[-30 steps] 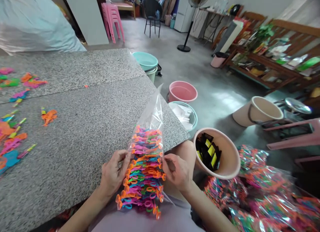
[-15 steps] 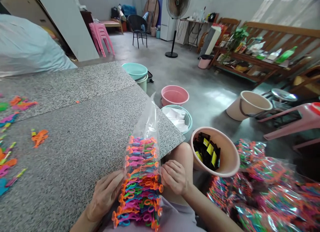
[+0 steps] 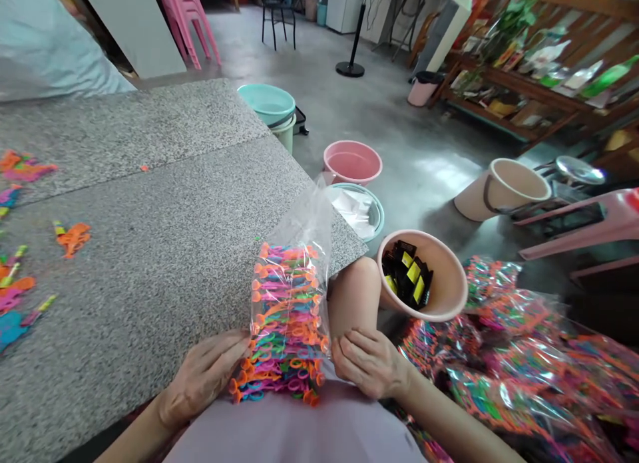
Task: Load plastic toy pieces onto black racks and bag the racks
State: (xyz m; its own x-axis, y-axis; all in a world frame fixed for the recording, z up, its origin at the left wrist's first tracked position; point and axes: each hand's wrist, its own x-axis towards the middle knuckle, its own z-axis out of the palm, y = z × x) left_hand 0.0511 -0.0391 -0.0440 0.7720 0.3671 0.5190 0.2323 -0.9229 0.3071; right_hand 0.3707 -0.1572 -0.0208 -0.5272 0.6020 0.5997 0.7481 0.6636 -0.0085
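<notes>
A clear plastic bag [image 3: 291, 297] packed with small neon plastic pieces, orange, pink, green and blue, stands upright at the near edge of the speckled granite table [image 3: 164, 250], its lower end over my lap. My left hand [image 3: 202, 376] presses against the bag's lower left side. My right hand [image 3: 369, 362] cups its lower right side. The bag's empty top [image 3: 309, 213] stands open and crumpled above the pieces.
Loose neon pieces [image 3: 22, 277] lie along the table's left. To the right a beige bucket [image 3: 424, 277] holds black and yellow items, beside a heap of filled bags [image 3: 519, 370]. Pink [image 3: 352, 162], teal [image 3: 266, 104] and beige [image 3: 502, 189] buckets stand on the floor.
The bag has slid down toward my lap, and both hands have moved from its middle to its lower end. The view has tilted downward.
</notes>
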